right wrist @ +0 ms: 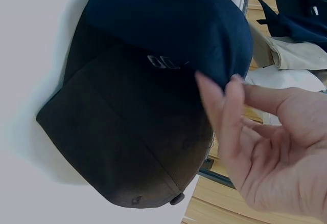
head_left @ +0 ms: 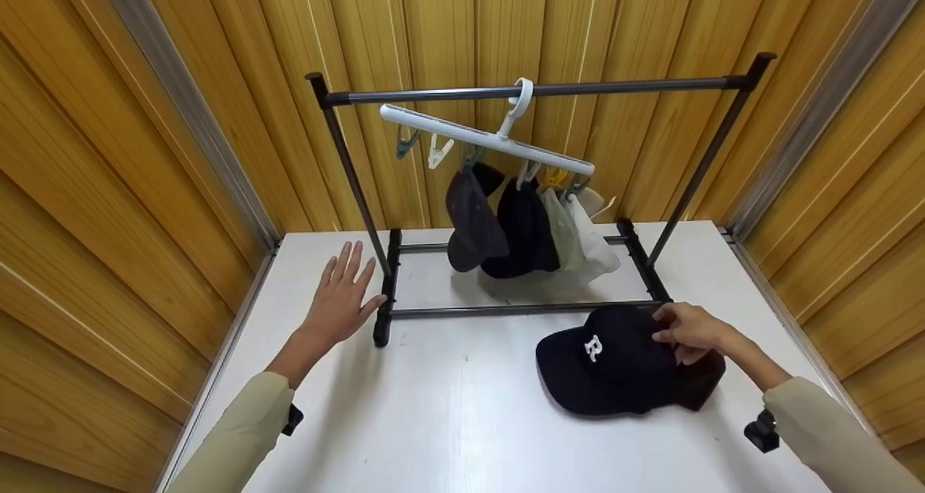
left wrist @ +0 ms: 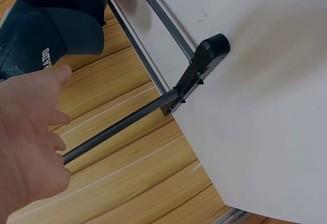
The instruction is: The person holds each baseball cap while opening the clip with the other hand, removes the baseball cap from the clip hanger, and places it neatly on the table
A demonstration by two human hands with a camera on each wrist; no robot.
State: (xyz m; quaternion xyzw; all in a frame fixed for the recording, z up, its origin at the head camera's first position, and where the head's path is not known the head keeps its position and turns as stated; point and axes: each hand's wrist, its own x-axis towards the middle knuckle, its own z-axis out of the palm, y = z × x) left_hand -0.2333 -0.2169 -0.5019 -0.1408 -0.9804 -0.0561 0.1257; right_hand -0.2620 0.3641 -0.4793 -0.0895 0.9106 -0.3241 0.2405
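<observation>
A black cap with a white letter R (head_left: 607, 366) lies on the white table at front right, overlapping a dark brown cap (right wrist: 122, 132). My right hand (head_left: 690, 332) is at the back of the black cap, thumb and fingers bent close together at its edge. In the right wrist view those fingertips are partly blurred, and I cannot tell whether they pinch the fabric. My left hand (head_left: 342, 294) is held out over the table beside the rack's left foot, palm down, fingers extended, holding nothing.
A dark metal rack (head_left: 614, 88) stands behind the hands. From its bar hangs a tilted white clip hanger (head_left: 462, 133) with several caps clipped on: dark grey (head_left: 473, 215), black (head_left: 524, 225), beige-green (head_left: 564, 225) and white (head_left: 594, 240). A white clip (head_left: 439, 151) hangs free. Wooden panels enclose the table.
</observation>
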